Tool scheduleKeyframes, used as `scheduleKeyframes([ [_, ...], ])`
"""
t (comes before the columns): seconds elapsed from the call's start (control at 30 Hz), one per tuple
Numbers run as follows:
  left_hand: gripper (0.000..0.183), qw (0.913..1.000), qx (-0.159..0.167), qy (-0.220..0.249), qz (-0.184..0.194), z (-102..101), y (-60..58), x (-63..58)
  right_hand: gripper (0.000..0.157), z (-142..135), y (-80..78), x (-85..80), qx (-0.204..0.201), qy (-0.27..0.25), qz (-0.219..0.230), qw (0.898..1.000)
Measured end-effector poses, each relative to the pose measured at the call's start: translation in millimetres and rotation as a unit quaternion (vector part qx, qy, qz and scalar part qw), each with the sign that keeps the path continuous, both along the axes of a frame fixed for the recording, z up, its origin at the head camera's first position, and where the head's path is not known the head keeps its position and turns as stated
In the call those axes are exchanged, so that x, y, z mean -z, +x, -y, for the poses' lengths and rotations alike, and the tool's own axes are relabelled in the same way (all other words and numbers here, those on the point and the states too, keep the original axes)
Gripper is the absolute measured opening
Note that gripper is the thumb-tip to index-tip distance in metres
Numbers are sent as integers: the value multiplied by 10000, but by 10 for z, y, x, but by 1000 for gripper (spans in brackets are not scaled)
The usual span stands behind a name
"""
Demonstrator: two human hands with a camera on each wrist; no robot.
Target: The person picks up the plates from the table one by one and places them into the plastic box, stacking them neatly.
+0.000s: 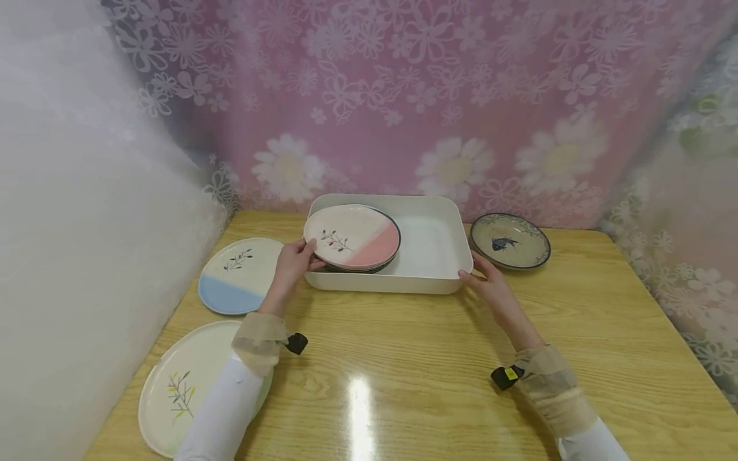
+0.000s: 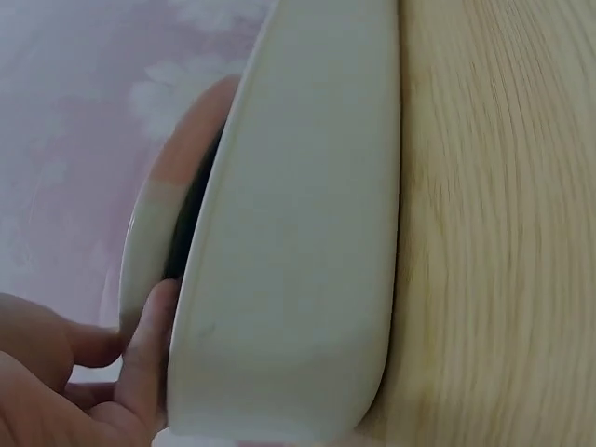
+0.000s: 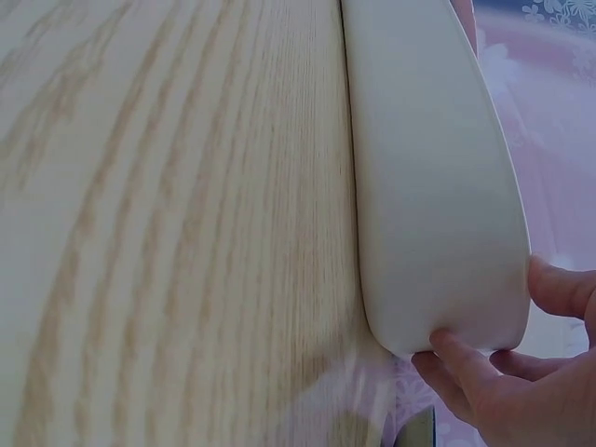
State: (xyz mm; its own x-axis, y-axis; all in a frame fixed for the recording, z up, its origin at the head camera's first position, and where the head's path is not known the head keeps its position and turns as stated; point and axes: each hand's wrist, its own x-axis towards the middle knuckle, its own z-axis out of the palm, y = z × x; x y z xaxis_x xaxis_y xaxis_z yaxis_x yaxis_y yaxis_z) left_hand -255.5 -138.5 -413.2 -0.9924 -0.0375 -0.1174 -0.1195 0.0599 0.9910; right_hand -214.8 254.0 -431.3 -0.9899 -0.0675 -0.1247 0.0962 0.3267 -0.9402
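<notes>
In the head view my left hand [image 1: 294,261] pinches the left edge of a white and pink plate [image 1: 352,234] with a twig drawing, thumb on top and fingers below. This plate lies over a dark-rimmed one at the left end of a white rectangular storage bin [image 1: 435,240]. The left wrist view shows the left hand [image 2: 88,372] between the plate's edge [image 2: 149,223] and the bin's rim. My right hand [image 1: 487,282] grips the bin's near right corner. In the right wrist view its thumb is at the rim and its fingers [image 3: 461,368] are against the outer wall.
A bowl with a blue fish drawing [image 1: 510,240] stands just right of the bin. On the left of the wooden table [image 1: 415,358] lie a white and blue plate [image 1: 236,288] and a larger cream plate [image 1: 173,378], partly under the left forearm. Flowered cloth [image 1: 375,128] hangs behind.
</notes>
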Motion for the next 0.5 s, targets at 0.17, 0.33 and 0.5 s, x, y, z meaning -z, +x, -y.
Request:
scheduleKeyframes([
  [0.17,40,9900,390,-1354,88,42,10,-64,74,6,0,6,9,-3,-21,10000],
  [0.33,28,9758,846,-2010,175,60,17,-121,73,-6,-1,27,17,16,-115,9999],
  [0.5,23,9800,802,-1817,137,37,-9,-107,73,-13,-9,47,21,-18,-140,9999],
])
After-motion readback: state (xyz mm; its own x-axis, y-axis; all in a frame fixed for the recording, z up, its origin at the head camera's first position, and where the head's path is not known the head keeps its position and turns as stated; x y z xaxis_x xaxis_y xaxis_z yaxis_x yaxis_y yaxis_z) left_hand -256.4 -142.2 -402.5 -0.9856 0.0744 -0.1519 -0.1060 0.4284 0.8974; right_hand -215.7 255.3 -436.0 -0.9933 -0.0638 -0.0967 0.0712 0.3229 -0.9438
